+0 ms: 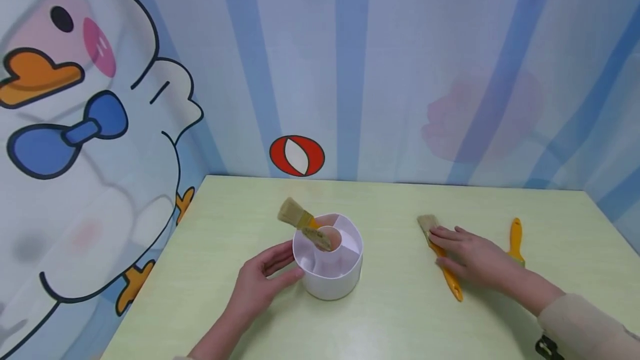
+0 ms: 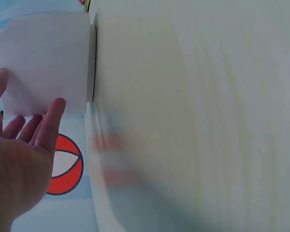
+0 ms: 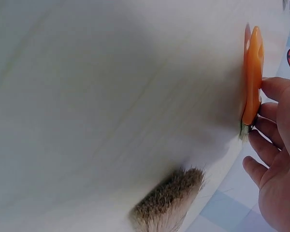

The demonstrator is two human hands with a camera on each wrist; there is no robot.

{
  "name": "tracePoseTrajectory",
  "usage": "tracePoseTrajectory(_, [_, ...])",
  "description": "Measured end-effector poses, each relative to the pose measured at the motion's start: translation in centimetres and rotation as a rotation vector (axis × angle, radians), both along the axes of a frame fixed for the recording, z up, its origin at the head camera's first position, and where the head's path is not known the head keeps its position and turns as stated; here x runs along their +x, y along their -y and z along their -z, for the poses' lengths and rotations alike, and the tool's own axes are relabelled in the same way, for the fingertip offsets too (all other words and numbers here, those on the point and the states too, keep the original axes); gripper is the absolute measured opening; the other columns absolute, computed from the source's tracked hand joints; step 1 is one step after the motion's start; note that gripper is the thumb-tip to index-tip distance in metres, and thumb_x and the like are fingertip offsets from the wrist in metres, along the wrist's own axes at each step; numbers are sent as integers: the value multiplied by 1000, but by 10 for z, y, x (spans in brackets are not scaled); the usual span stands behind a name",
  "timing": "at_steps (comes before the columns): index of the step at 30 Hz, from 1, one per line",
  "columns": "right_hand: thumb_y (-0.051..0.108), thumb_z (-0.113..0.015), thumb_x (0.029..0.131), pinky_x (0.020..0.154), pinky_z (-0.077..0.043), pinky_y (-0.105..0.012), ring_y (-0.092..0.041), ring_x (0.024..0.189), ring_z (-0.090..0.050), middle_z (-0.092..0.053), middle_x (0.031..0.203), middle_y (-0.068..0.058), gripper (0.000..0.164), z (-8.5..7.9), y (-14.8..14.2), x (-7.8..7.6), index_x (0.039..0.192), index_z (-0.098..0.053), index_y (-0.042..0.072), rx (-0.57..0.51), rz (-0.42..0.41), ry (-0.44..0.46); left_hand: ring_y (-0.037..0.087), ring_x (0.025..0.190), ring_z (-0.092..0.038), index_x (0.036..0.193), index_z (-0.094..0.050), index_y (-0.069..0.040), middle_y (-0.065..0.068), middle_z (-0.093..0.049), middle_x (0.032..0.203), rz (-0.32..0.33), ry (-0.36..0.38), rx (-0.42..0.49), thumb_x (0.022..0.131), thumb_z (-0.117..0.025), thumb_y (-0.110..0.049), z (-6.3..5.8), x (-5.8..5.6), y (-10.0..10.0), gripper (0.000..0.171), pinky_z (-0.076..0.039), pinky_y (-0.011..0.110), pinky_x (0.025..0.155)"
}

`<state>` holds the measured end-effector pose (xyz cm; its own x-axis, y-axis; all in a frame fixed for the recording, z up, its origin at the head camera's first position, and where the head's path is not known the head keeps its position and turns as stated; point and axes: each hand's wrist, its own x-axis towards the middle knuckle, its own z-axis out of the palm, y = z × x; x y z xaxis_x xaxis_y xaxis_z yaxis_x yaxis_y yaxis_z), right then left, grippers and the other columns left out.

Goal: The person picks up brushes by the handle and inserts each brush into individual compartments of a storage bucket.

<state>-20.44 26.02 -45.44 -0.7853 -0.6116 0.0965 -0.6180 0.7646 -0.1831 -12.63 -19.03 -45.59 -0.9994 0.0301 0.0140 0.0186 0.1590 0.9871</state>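
A white round holder (image 1: 332,288), divided into compartments around a central tube, stands on the table. Two paintbrushes lean in it bristles up; one brush (image 1: 291,213) tilts left over the rim, and the bristles of the other brush (image 1: 317,239) cross the central tube. My left hand (image 1: 265,276) holds the holder's left side, thumb on the near wall and fingers farther round. My right hand (image 1: 472,257) lies over a flat paintbrush with an orange handle (image 3: 253,72), its extended fingers at the ferrule and thumb at the handle. The bristles (image 1: 427,221) point away from me.
Another orange-handled paintbrush (image 1: 516,238) lies right of my right hand, partly hidden behind the wrist, handle pointing away; its bristles (image 3: 166,203) show in the right wrist view. A printed blue-striped backdrop (image 1: 350,71) rises behind the pale table (image 1: 240,199).
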Motion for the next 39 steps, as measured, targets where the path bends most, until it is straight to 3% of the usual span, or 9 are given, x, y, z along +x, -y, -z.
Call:
tracePoseTrajectory(7, [26,-73,103,112,-48,-66,-53,137,-55,-56,156,-19,53,2,-1,-8,149,-62,2,-6,-3,11,27,127,-70,138,-71,-13,9,-72,138,-45,-2,35,86,-92,-14,-3,8,-8,56,-62,30,96])
tracePoseTrajectory(24, [20,-73,103,113,-46,-67,-55,139,-52,-53,158,-21,53,0,3,-21,150,-60,0,-23,-12,20,29,126,-70,136,-72,-8,12,-72,136,-84,-35,50,85,-92,-10,1,12,-15,55,-62,30,94])
tracePoseTrajectory(39, [19,-74,102,107,-51,-66,-53,136,-56,-55,155,-23,54,2,-10,-18,149,-59,-2,-32,18,-16,30,129,-68,137,-71,-8,12,-71,140,-99,-37,24,84,-93,-13,4,13,-16,58,-62,30,96])
